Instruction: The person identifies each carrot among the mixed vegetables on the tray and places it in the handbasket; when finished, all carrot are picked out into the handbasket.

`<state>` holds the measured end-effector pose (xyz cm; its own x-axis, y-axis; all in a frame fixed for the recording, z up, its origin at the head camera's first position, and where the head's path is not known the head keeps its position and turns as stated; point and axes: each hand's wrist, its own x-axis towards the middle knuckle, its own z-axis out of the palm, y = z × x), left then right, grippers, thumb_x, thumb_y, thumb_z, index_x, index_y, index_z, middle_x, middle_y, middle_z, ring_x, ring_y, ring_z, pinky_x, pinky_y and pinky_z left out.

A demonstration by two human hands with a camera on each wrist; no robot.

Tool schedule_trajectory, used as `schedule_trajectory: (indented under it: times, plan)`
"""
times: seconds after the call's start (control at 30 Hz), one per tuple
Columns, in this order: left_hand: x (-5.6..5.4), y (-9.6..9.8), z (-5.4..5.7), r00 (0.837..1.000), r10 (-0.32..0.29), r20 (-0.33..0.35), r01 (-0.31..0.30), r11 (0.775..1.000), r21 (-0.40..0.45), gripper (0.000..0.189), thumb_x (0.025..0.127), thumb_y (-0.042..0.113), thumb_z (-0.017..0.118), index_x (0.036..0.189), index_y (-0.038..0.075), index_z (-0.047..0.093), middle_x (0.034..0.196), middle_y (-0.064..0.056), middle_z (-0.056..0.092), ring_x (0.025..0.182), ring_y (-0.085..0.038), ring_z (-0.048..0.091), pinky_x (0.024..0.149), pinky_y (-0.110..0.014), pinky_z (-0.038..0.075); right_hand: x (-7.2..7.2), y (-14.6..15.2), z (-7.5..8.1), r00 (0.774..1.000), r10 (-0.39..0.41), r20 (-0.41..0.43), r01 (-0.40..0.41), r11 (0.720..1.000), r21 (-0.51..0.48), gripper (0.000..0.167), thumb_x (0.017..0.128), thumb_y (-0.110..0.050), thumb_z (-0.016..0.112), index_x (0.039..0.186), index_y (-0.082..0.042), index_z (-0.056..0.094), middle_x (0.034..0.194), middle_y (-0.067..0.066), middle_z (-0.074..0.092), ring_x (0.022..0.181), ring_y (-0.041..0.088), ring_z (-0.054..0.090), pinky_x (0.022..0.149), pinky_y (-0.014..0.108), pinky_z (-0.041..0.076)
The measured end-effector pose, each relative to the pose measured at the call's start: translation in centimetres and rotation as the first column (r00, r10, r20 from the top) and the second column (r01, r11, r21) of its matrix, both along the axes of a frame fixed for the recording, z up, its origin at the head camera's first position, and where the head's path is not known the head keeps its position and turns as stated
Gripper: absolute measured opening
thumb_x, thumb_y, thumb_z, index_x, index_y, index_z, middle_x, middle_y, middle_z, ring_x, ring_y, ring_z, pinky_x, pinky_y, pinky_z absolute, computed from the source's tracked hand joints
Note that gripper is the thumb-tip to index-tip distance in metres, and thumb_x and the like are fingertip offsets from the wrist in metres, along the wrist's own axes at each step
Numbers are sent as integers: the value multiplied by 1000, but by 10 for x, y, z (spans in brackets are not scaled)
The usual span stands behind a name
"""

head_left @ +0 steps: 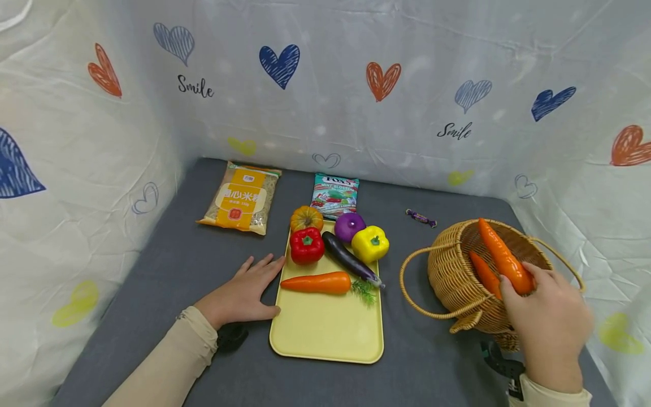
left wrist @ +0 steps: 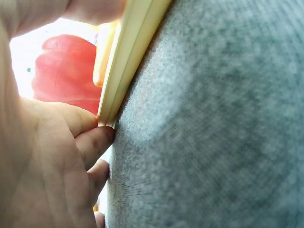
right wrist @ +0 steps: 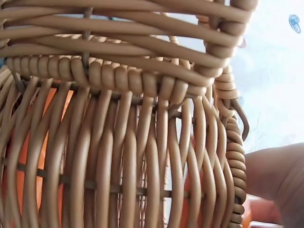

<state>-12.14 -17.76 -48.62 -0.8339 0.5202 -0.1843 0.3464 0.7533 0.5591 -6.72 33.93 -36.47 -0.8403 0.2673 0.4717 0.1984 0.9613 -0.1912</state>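
Observation:
My right hand [head_left: 551, 316] grips an orange carrot [head_left: 500, 254] by its thick end, over the mouth of a wicker basket [head_left: 445, 277]. A second carrot [head_left: 484, 274] lies inside, also glimpsed through the weave in the right wrist view. My left hand [head_left: 246, 291] rests with spread fingers against the left edge of a yellow tray [head_left: 325, 336]; its fingertips meet the rim in the left wrist view. On the tray lie a carrot with green leaves [head_left: 322, 282], an eggplant [head_left: 348, 257], a red bell pepper [head_left: 307, 246], a yellow bell pepper [head_left: 370, 244], a purple onion [head_left: 350, 226] and a small pumpkin [head_left: 306, 218].
Behind the tray lie a bag of grain [head_left: 241, 198] and a teal candy bag [head_left: 334, 195]. One wrapped candy [head_left: 421, 217] sits left of the basket's back. The basket's handle [head_left: 404, 282] leans out toward the tray. Heart-printed white cloth [head_left: 330, 113] walls the grey table.

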Motion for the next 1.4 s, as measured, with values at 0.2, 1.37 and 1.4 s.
schedule_trajectory:
  times: [0.2, 1.37, 1.4]
  plan:
    - [0, 0, 1, 1000, 2, 5, -2, 1000, -5, 107, 87, 44, 76, 171, 8, 21, 173, -10, 29, 162, -35, 15, 127, -63, -2, -2, 0, 1, 972, -61, 226, 60, 998, 11, 48, 97, -36, 70, 132, -4, 72, 136, 28, 65, 102, 61, 58, 76, 74, 42]
    - [1, 0, 3, 1000, 0, 0, 0, 1000, 9, 105, 86, 42, 75, 171, 6, 23, 173, -11, 29, 162, -35, 15, 126, -65, 0, -27, -129, -31, 850, 506, -144, -499, 862, 86, 28, 90, -26, 73, 108, -7, 84, 101, 13, 78, 81, 37, 66, 60, 50, 52]
    - [1, 0, 2, 1000, 0, 0, 0, 1000, 9, 105, 86, 42, 75, 171, 6, 23, 173, -11, 29, 162, -35, 15, 126, -65, 0, -28, -134, -33, 842, 521, -137, -514, 854, 88, 28, 91, -26, 74, 108, -7, 84, 101, 13, 78, 81, 36, 66, 61, 49, 52]
